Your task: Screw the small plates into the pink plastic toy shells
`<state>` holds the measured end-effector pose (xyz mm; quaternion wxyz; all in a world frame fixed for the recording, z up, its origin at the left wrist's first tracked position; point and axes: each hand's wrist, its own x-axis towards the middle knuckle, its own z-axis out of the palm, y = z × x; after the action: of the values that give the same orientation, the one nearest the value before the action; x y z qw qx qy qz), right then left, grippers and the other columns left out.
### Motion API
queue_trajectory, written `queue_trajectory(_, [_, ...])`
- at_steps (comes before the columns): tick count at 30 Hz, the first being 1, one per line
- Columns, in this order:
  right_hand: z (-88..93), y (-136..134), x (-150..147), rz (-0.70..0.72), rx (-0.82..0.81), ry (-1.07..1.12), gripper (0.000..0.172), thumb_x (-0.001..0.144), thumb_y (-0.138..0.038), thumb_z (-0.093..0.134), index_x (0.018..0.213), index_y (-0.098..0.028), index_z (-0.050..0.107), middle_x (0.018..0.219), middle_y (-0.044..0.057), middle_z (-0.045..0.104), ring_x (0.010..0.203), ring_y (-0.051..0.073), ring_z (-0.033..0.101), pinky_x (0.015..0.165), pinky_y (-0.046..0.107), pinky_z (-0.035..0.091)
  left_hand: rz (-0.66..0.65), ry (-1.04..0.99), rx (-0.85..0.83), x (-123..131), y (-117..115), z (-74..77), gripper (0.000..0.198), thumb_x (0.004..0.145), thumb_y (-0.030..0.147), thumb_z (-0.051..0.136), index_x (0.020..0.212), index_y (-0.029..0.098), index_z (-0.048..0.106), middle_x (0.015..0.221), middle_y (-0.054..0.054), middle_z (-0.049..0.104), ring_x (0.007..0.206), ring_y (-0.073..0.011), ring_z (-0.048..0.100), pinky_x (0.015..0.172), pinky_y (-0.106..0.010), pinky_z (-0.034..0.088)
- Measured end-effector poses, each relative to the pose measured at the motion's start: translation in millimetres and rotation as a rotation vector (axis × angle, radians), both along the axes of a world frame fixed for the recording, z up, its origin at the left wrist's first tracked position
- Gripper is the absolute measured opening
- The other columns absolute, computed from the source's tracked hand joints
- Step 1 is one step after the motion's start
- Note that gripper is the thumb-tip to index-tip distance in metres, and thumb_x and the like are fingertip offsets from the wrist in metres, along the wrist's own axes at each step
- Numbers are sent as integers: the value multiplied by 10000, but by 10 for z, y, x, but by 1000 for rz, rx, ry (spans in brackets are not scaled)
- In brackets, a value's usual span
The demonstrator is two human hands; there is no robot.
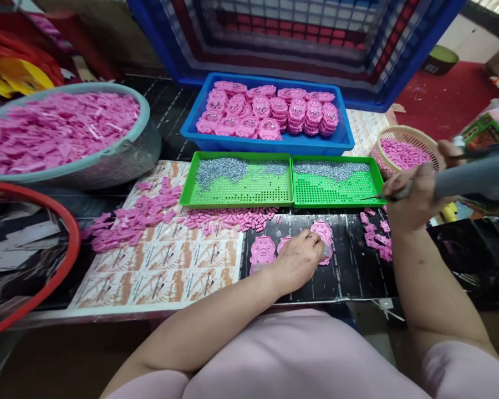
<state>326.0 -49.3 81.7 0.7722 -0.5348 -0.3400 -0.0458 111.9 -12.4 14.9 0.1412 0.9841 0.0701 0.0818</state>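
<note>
Three pink plates (263,250) in a row on the dark part of the tabletop (353,271), in front of the body! They're glossy-looking, with scalloped outlines and raised detail; the leftmost shows short lines across its middle. The left hand (298,261) lies over the middle and right ones, fingers curled on the right plate; gripping or just resting, I can't tell. Over on the right, the right hand (413,194) has its fingers wrapped round one grey power screwdriver (461,180), its thin bit above the right of two green trays (237,194), both holding silver pieces (222,167). Behind them, one blue tray (267,146) of stacked plates!
</note>
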Motion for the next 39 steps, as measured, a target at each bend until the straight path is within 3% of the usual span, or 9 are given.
queue_trajectory(1, [-66,58,46,3,6,-25,243,759,-475,630,795,-239,585,405,-101,382,301,85,371,321,233,312,4,0,-7,-1,-3,3,168,948,229,501,956,116,625,967,-92,624,935,-223,564,837,-363,522])
queue_trajectory(3, [-195,135,89,19,10,-60,293,778,-434,646,1006,-255,604,421,-110,416,298,98,384,314,243,322,7,-4,-23,-5,-8,8,183,953,247,498,1004,115,615,983,-92,627,942,-224,564,843,-364,527])
queue_trajectory(5, [-289,168,100,34,-2,-66,341,798,-421,646,1094,-260,591,431,-108,433,304,104,401,315,247,334,2,-9,-32,-9,-12,13,224,951,265,511,1080,103,596,996,-94,631,947,-229,563,843,-364,532])
queue_trajectory(9, [-344,177,127,32,-8,-97,329,789,-431,669,1062,-263,592,429,-111,436,283,96,397,306,240,329,-2,-25,-39,-21,-9,17,265,950,280,516,1129,97,581,1001,-92,637,950,-234,568,831,-362,539])
queue_trajectory(19, [-238,165,214,6,35,-62,329,792,-366,660,1059,-228,526,424,-116,456,302,90,399,317,237,331,19,-168,-30,-36,8,22,225,950,268,501,1087,136,621,1012,-81,646,933,-227,579,815,-381,524])
queue_trajectory(28, [-330,235,282,-11,13,-43,353,792,-358,658,1077,-199,526,427,-120,474,296,92,403,323,234,335,28,-199,17,-38,24,37,213,955,236,462,1028,153,645,954,-76,647,860,-216,581,733,-359,499])
queue_trajectory(34, [-44,154,42,-9,109,-18,217,792,-335,589,955,-193,569,400,-118,425,288,82,371,306,217,325,53,-250,-5,-51,39,29,178,915,134,490,967,151,659,891,-56,628,837,-186,580,763,-318,521])
queue_trajectory(36, [95,61,-152,94,150,9,174,777,-370,593,766,-197,572,391,-102,393,281,83,363,277,222,304,76,-294,-19,-55,46,41,191,921,131,480,997,152,653,915,-59,626,863,-178,591,791,-305,528])
queue_trajectory(39, [241,-113,-472,330,108,117,358,809,-460,594,573,-196,541,390,-68,353,298,91,386,257,229,289,149,-322,-37,-59,52,84,248,951,202,472,1160,160,598,1029,-73,619,939,-185,607,812,-305,534])
